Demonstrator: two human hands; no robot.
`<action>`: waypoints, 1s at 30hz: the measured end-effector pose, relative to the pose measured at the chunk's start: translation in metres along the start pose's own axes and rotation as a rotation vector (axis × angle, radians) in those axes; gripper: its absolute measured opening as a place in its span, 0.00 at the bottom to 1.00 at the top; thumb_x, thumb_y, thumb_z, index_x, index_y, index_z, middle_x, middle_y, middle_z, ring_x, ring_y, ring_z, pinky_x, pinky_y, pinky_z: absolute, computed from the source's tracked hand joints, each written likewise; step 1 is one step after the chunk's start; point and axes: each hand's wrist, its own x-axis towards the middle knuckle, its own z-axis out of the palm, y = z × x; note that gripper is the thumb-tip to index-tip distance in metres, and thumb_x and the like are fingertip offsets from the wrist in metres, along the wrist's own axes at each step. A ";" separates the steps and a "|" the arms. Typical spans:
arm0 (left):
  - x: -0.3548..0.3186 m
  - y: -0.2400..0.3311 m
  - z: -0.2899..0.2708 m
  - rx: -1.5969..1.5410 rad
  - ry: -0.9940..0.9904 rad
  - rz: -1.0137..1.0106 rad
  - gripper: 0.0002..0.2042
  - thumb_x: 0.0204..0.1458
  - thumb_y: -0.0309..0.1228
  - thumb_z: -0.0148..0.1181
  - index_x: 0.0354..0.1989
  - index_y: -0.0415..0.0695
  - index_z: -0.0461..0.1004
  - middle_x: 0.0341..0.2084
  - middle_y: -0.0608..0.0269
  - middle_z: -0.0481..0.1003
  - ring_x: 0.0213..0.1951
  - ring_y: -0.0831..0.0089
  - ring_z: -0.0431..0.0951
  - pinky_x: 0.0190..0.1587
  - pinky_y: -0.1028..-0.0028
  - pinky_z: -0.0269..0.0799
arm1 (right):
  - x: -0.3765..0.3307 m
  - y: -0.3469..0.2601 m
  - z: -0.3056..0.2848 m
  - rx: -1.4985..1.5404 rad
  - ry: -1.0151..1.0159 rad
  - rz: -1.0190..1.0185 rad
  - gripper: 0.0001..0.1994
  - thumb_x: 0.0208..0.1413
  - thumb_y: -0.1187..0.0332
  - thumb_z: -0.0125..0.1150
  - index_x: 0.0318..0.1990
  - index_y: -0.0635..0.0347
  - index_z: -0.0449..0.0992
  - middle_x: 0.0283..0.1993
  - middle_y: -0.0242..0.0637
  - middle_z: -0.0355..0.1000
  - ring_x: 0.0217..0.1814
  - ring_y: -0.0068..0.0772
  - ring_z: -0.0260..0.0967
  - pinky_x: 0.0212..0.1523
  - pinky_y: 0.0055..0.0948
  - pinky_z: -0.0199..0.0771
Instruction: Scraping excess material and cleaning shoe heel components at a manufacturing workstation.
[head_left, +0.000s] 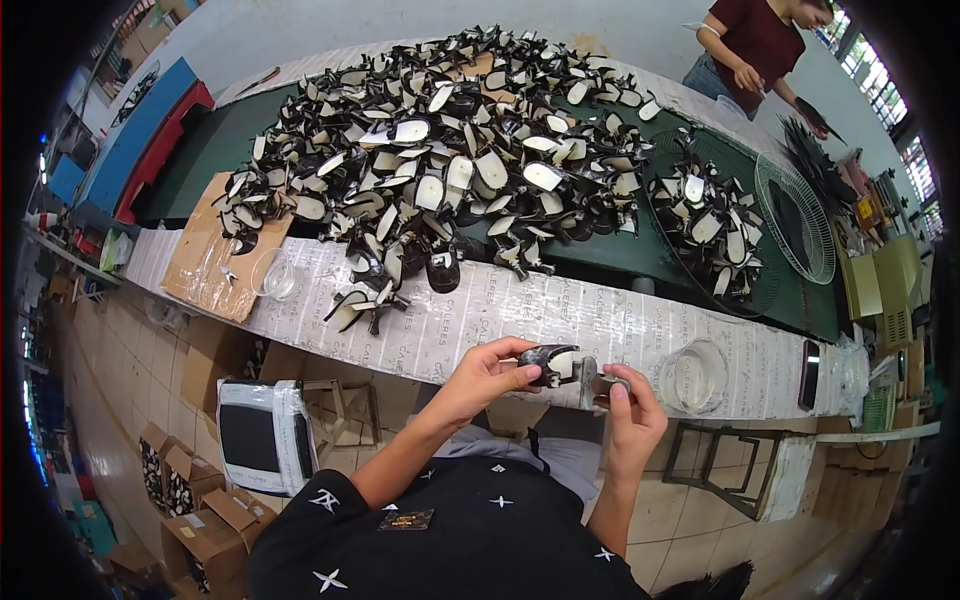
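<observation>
My left hand is closed on a black, glossy shoe-heel piece with a cream inner face, held just above the table's near edge. Right beside that piece is a grey metal part; I cannot tell whether it is fixed to the table. My right hand has its thumb and fingers closed on the small grey end of this metal part. A large heap of similar black and cream heel pieces covers the table beyond my hands.
A round wire rack at the right bears more pieces. A clear plastic bowl stands right of my hands, a phone farther right. Cardboard and a clear cup lie left. A co-worker stands at the far right.
</observation>
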 end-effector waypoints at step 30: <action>0.012 -0.007 0.005 0.022 -0.004 -0.023 0.15 0.60 0.26 0.61 0.53 0.34 0.72 0.46 0.59 0.77 0.44 0.75 0.80 0.48 0.75 0.78 | 0.012 -0.009 0.002 -0.742 -0.038 -0.445 0.12 0.55 0.80 0.64 0.48 0.65 0.81 0.48 0.45 0.74 0.42 0.37 0.77 0.39 0.30 0.79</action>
